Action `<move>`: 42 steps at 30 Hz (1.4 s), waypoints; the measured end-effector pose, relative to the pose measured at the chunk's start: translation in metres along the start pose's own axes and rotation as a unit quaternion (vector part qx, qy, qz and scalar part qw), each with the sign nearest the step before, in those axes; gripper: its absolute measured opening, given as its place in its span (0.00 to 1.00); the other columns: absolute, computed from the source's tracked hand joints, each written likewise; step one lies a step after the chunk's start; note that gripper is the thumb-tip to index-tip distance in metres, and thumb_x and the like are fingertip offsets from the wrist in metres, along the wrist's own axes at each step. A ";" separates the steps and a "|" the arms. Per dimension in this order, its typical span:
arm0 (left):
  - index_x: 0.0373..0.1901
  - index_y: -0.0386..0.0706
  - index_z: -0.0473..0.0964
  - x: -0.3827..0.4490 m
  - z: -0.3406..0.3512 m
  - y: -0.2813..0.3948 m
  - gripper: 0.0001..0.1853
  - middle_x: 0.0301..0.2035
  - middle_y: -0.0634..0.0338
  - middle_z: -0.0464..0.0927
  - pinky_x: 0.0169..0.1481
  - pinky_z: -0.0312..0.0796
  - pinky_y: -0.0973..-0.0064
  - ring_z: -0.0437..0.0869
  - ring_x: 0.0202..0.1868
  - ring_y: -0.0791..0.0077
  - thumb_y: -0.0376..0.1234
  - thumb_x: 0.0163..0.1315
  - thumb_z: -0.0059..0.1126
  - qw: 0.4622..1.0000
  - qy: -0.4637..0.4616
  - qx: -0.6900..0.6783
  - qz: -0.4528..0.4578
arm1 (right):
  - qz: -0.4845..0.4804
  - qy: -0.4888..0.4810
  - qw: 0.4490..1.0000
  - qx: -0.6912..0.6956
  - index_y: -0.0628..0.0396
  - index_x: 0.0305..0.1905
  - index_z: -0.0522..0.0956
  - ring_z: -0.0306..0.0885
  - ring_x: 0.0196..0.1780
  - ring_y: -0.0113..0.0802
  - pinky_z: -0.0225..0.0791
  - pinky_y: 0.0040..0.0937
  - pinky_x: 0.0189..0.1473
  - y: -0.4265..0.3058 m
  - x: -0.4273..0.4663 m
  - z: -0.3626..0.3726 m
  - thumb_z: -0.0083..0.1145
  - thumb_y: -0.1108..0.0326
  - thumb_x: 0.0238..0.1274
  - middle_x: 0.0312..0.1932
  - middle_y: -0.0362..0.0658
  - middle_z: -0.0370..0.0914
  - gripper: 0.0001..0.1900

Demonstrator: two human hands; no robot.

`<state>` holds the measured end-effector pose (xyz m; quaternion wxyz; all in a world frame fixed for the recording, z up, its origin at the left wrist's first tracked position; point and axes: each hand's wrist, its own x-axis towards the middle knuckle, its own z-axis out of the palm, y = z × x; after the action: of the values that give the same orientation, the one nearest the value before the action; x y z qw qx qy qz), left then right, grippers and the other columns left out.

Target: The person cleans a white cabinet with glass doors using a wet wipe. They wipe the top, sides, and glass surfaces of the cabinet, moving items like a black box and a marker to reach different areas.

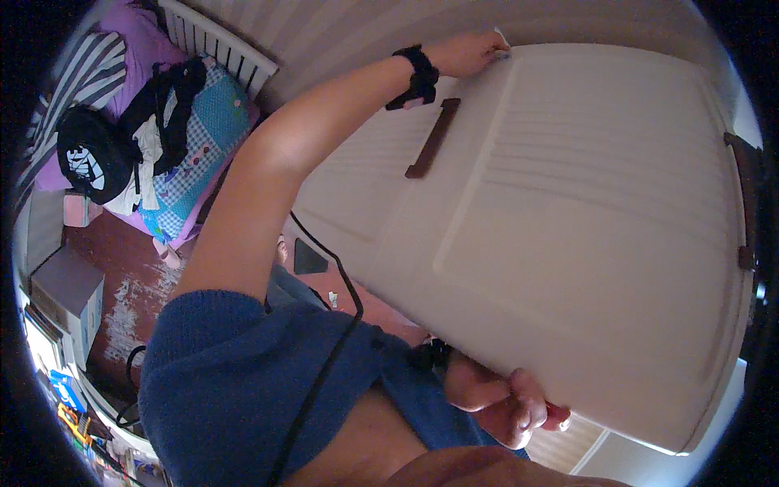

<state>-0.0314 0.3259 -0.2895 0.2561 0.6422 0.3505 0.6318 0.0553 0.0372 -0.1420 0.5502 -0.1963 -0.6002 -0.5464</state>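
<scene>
My left hand (471,55), with a black band around the wrist, reaches to the top edge of a large beige cabinet (584,243). Its fingers are closed on a thin white piece (502,39), perhaps cloth or paper. The cabinet's panelled face has a dark brown handle (433,139) and a second brown handle (741,201) near its right side. My right hand (508,402), also with something black at the wrist, is beside the cabinet's lower edge with its fingers curled. Whether it grips that edge is not clear. A reddish patch shows at its fingertips.
A black cable (344,274) hangs across the view in front of my blue sleeve. At upper left, a bed with a patchwork cover (213,122) holds a black bag (94,155) and clothes. A box (73,280) stands on the worn red floor (131,262); a cluttered surface lies at lower left.
</scene>
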 end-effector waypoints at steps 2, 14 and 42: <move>0.52 0.44 0.68 -0.020 -0.007 0.021 0.14 0.41 0.45 0.78 0.46 0.71 0.56 0.79 0.43 0.45 0.35 0.67 0.41 0.999 -0.031 0.015 -0.024 | 0.000 -0.002 1.000 0.001 0.48 0.31 0.66 0.64 0.44 0.38 0.62 0.46 0.51 0.001 0.000 0.000 0.46 0.55 0.50 0.30 0.43 0.67 0.10; 0.56 0.46 0.67 -0.016 -0.009 0.003 0.16 0.44 0.51 0.78 0.48 0.72 0.61 0.80 0.43 0.54 0.37 0.69 0.40 0.984 -0.088 -0.073 -0.136 | 0.001 -0.011 1.000 0.018 0.50 0.32 0.67 0.64 0.44 0.37 0.61 0.43 0.51 0.006 0.000 -0.004 0.47 0.58 0.49 0.29 0.43 0.69 0.09; 0.60 0.49 0.67 -0.225 0.019 -0.146 0.23 0.56 0.52 0.72 0.66 0.61 0.65 0.72 0.58 0.57 0.30 0.62 0.46 0.962 -0.083 -0.033 -0.256 | -0.023 -0.039 0.994 0.095 0.54 0.33 0.68 0.65 0.46 0.36 0.61 0.38 0.51 0.008 0.010 -0.015 0.50 0.65 0.47 0.28 0.44 0.72 0.08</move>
<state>-0.0216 0.2449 -0.5452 0.4584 0.5723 0.4601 0.5007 0.0661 0.0228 -0.1329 0.5300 -0.1508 -0.6745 -0.4913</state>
